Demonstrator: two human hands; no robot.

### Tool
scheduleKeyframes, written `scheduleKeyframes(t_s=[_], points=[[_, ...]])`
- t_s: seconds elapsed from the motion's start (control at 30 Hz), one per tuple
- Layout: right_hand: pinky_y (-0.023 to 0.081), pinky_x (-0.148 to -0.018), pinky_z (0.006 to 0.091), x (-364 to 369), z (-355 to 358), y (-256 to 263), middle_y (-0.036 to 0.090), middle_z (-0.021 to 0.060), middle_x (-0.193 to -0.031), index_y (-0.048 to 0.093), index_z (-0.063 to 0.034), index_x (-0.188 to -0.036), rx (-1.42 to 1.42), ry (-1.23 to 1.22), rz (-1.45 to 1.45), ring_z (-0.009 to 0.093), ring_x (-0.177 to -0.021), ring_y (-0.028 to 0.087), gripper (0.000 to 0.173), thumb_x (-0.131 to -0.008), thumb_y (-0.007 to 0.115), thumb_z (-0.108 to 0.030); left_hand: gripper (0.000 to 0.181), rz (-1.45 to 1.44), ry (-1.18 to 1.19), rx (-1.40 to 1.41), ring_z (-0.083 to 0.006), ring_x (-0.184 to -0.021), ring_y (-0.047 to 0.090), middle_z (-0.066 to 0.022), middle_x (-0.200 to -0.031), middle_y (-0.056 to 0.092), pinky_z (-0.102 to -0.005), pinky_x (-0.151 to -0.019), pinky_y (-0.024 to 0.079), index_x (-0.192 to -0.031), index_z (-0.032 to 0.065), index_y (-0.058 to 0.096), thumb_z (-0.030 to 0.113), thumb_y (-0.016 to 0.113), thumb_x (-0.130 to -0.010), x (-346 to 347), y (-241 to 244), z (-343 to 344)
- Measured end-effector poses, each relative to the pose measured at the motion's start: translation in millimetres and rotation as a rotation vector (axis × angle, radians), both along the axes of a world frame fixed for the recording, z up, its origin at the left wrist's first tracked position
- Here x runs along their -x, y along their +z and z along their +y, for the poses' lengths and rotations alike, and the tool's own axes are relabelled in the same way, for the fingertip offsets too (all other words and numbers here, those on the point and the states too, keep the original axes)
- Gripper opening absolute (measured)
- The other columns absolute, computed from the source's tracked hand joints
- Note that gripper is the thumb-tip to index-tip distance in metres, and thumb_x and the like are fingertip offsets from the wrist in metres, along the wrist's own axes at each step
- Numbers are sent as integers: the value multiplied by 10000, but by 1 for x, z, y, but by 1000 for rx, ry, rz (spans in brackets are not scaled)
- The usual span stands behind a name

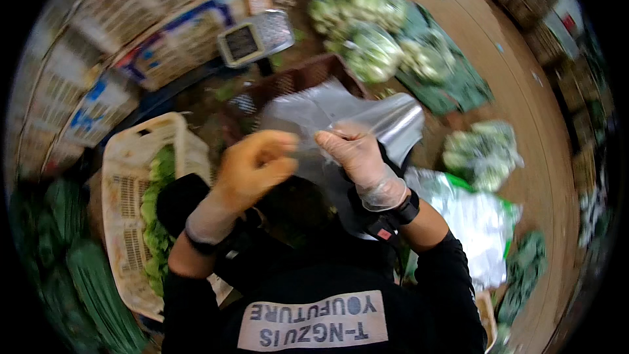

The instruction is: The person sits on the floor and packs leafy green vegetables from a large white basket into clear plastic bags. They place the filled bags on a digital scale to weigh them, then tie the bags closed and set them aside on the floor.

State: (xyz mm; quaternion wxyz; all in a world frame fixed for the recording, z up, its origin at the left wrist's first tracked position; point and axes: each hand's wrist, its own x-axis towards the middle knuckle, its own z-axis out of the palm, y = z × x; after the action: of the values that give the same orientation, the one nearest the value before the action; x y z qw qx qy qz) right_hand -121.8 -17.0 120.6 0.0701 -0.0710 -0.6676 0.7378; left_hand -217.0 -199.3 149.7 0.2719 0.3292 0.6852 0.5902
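Note:
My right hand (361, 164), in a thin clear glove, pinches the edge of a clear plastic bag (314, 108) between thumb and fingers. More clear plastic film (400, 115) spreads out just beyond that hand. To its left, my left hand (258, 169) is also gloved, curled and blurred by motion. Its thumb and fingertips come near each other, and whether they grip any film cannot be made out. The film lies over a dark red plastic crate (339, 69), hiding much of it.
A cream plastic crate (135, 157) with green leafy vegetables (159, 236) stands at left. Bagged vegetables (371, 51) rest beside green sheeting (457, 91); another bagged bunch (481, 155) lies at right near white plastic bags (474, 231). A scale (243, 42) stands ahead, near stacked crates (169, 54).

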Motion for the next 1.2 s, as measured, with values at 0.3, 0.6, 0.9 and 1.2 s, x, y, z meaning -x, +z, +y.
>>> scheduleKeyframes(t_s=[0.3,0.6,0.9,1.2], points=[[419,-573,227,99,-31,-58,568,25,-741,586,-4,-848,385,192,-44,90,-640,516,281,-789,603,-279,85,-78,-56,35,-95,-719,552,-33,-787,599,-237,-654,455,-821,11,576,84,597,-784,66,-55,4],[443,-518,281,128,9,-70,578,3,-615,590,-19,-698,-1463,2,235,126,-535,539,125,-771,573,-119,130,-891,309,-640,-245,-767,579,-98,-813,568,-386,-724,473,-721,38,496,99,450,-826,105,-76,-2],[493,-623,288,168,31,-74,595,104,-818,543,2,-836,802,-37,-49,199,-688,584,101,-793,484,-68,183,-138,450,-98,-48,-638,367,43,-690,432,-216,-565,351,-725,56,457,162,507,-865,116,-89,24],[317,-508,151,134,53,-22,495,-49,-704,545,-44,-849,185,448,-213,23,-606,423,147,-750,611,-129,145,760,588,827,-348,-783,582,-178,-795,601,-408,-669,455,-779,63,575,181,582,-694,185,-76,-31]])
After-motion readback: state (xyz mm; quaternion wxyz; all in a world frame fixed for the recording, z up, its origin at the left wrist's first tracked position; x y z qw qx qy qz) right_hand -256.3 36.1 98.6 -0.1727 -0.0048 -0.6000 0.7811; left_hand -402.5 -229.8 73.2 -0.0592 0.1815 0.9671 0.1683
